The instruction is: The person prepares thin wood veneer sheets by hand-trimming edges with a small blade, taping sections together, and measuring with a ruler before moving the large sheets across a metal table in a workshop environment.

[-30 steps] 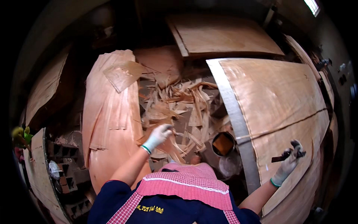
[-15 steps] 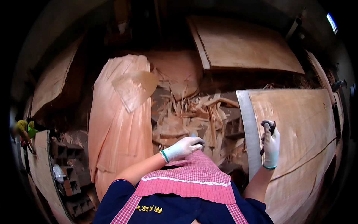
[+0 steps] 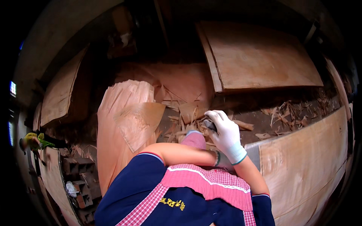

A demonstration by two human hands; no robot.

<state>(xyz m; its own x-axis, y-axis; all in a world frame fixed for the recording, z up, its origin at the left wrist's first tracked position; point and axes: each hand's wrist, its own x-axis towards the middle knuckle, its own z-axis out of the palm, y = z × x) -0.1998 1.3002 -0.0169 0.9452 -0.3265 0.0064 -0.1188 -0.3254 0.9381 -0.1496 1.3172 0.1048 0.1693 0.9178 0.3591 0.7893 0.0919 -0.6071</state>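
Observation:
My right hand point(image 3: 224, 137), in a white glove, is curled round a dark tool point(image 3: 210, 125) in front of my pink checked apron point(image 3: 209, 180), above loose veneer scraps. My left forearm crosses my front, so that my left hand point(image 3: 225, 162) sits behind my right wrist, its fingers hidden. To the left of my hands lies a long pile of thin pinkish veneer sheets point(image 3: 113, 132) with a torn tan piece point(image 3: 132, 124) on it. Right of my right hand is a large pale board stack point(image 3: 301, 158) with a grey strip along its left edge.
Board stacks stand at the back right point(image 3: 256, 52) and back left point(image 3: 62, 90). Another person point(image 3: 34, 143) in yellow-green is at the far left, near an upright board point(image 3: 52, 180) and hollow bricks point(image 3: 77, 165). Veneer scraps point(image 3: 283, 116) litter the floor.
My right hand, with the dark tool, has swung left from over the right board toward my middle. My left hand has moved right, behind it. The view has shifted, with the surroundings lower in frame.

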